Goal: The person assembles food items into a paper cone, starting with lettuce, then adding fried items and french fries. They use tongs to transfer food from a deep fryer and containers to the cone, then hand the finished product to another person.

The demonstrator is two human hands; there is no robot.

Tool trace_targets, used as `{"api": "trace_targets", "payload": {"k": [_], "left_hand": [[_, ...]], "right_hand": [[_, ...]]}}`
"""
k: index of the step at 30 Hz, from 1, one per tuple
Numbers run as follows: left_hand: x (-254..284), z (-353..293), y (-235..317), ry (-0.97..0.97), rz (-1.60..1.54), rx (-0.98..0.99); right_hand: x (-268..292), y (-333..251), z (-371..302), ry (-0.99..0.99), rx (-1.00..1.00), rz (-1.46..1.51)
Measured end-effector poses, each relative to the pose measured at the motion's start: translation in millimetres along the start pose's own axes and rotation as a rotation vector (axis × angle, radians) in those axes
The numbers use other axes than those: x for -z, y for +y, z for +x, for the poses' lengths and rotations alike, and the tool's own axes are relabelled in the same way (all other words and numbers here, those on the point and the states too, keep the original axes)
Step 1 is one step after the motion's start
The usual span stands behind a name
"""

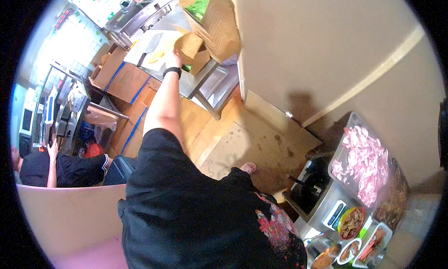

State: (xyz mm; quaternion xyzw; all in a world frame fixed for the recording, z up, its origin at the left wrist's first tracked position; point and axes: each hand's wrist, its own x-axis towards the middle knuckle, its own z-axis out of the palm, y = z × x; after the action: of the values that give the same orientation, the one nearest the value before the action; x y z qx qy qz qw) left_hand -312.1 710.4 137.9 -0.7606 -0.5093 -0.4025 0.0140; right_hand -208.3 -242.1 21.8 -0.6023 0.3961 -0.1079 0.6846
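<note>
My left arm, in a black sleeve with a black wristband [172,72], stretches toward a metal table at the top. My left hand [173,60] is closed on the edge of an open brown cardboard box [188,46]; its fingertips are partly hidden. Something green shows low beside this box. Just left of the hand, yellow pieces [157,57] lie on a white cutting board [135,52], along with a dark-handled knife [142,59]. Right behind the box stands a stack of nested brown cardboard boxes [223,28]. My right hand is out of the picture.
A tray of pale pink raw meat [366,161] stands at the right, above a scale [335,215] and several food containers [352,222]. Another person [70,168] works at the left behind a low partition [74,208]. Flattened cardboard [123,80] and a beige wall [317,45] border the table.
</note>
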Motion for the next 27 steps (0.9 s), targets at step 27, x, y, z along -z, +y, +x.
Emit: {"api": "trace_targets", "payload": {"k": [27], "left_hand": [[318.0, -537.0, 542.3, -1.098, -1.347, -1.556]], "right_hand": [[212.8, -100.1, -11.2, 0.03, 0.213, 0.533]]}}
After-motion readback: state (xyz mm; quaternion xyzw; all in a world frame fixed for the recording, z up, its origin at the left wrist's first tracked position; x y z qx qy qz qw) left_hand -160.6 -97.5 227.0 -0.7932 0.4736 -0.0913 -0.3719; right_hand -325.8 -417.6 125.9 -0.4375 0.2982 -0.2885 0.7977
